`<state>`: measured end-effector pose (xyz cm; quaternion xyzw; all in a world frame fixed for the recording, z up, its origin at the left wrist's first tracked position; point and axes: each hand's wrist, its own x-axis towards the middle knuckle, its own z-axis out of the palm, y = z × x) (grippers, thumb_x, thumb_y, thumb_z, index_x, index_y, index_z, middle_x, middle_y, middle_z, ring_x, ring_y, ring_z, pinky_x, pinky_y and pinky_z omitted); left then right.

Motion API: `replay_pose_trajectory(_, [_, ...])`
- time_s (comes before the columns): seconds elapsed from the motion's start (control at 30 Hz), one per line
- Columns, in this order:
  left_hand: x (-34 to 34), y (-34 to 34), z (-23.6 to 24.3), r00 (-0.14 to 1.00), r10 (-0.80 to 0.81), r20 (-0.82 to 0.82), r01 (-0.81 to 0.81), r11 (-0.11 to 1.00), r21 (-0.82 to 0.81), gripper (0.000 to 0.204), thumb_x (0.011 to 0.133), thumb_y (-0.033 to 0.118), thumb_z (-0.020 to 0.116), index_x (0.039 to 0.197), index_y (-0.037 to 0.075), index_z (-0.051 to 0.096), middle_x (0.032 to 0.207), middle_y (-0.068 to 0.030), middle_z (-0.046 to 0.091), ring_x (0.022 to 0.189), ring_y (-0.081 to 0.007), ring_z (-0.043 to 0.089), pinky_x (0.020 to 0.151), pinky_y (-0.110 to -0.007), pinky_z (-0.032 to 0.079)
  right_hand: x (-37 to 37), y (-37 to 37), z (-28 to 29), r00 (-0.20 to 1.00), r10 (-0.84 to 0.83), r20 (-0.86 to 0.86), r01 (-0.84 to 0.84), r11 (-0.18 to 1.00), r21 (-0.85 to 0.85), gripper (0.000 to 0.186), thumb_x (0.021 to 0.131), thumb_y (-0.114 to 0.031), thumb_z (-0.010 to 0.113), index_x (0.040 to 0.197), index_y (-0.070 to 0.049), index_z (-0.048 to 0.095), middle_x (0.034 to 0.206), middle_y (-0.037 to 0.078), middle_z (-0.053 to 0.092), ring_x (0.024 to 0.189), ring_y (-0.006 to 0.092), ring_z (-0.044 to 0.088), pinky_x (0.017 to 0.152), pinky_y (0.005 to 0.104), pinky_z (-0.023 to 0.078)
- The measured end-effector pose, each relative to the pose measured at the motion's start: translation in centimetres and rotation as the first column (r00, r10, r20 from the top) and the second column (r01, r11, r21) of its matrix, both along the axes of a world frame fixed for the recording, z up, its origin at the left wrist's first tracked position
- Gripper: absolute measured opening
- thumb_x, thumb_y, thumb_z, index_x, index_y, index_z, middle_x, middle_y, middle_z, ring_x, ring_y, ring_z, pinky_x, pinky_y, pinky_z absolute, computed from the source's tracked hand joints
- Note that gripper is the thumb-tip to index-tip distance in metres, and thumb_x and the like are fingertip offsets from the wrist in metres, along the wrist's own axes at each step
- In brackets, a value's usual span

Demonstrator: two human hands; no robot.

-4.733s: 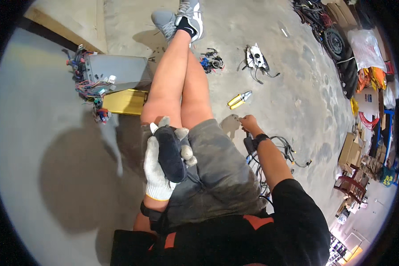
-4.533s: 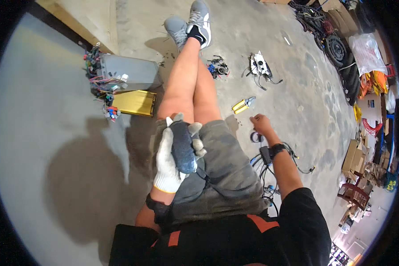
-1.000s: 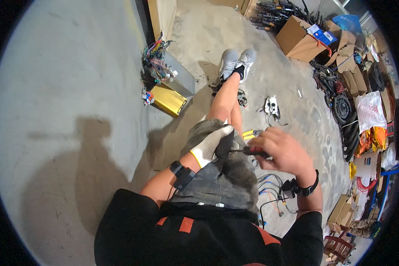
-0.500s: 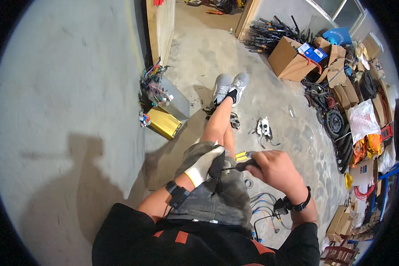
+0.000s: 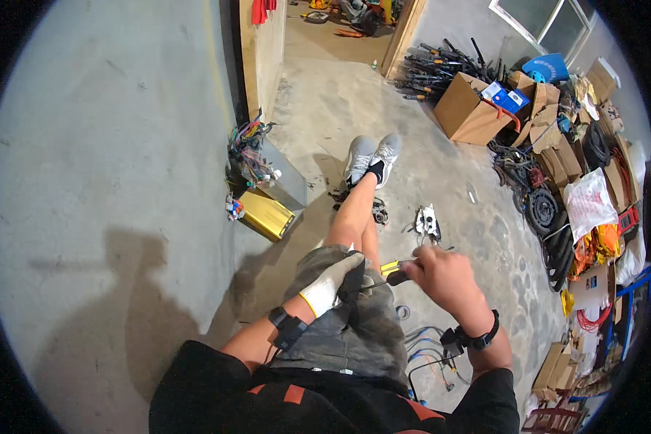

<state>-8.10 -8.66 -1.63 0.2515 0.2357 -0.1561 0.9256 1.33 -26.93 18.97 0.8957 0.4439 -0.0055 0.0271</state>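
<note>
In a white work glove, my left hand (image 5: 327, 288) grips a black part (image 5: 351, 281) over my lap; its exact kind does not show. My bare right hand (image 5: 448, 276) is closed around the dark handle of a screwdriver (image 5: 396, 278). The thin shaft slants down and left to the black part, and its tip is hidden against it. Beyond the screwdriver, close to my leg, a yellow-and-black hand tool (image 5: 390, 267) shows in part.
On the floor lie a white part with wires (image 5: 427, 219), a tape roll (image 5: 403, 312) and loose cables (image 5: 435, 347). A gold metal box (image 5: 266, 215) and a wire bundle (image 5: 252, 155) sit by the left wall. Cardboard boxes (image 5: 461, 108) and scrap line the right.
My right hand has shifted slightly upward relative to the black part, so the screwdriver slants more. The whole view has moved a little. My left hand keeps its grip.
</note>
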Motion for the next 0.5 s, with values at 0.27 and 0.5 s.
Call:
replay_pose_trajectory(0.27, [-0.2,0.2,0.5,0.998,0.054,0.028,-0.052,0.998,-0.043,0.042,0.104,0.039,0.052,0.127,0.005,0.058,0.084,-0.0137,0.072,0.071,-0.0239,0.071,0.065,-0.035,0.058,-0.9,0.5,3.2,0.825,0.522,-0.217,-0.459,0.843,0.28,0.039,0.087,-0.022,0.073,0.123,-0.011,0.061,0.091,0.01,0.056,0.087,0.0299,0.062,0.078,0.0412,0.053])
replay_pose_trajectory(0.5, [0.4,0.2,-1.7,0.999,0.032,-0.005,-0.033,0.998,-0.063,0.041,0.104,0.041,0.052,0.126,0.006,0.059,0.087,-0.0144,0.072,0.07,-0.0251,0.071,0.063,-0.037,0.059,-1.3,0.3,2.3,0.94,0.253,-0.228,-0.177,0.935,0.307,0.046,0.092,-0.038,0.071,0.123,-0.007,0.059,0.094,0.016,0.063,0.088,0.0357,0.067,0.071,0.0452,0.053])
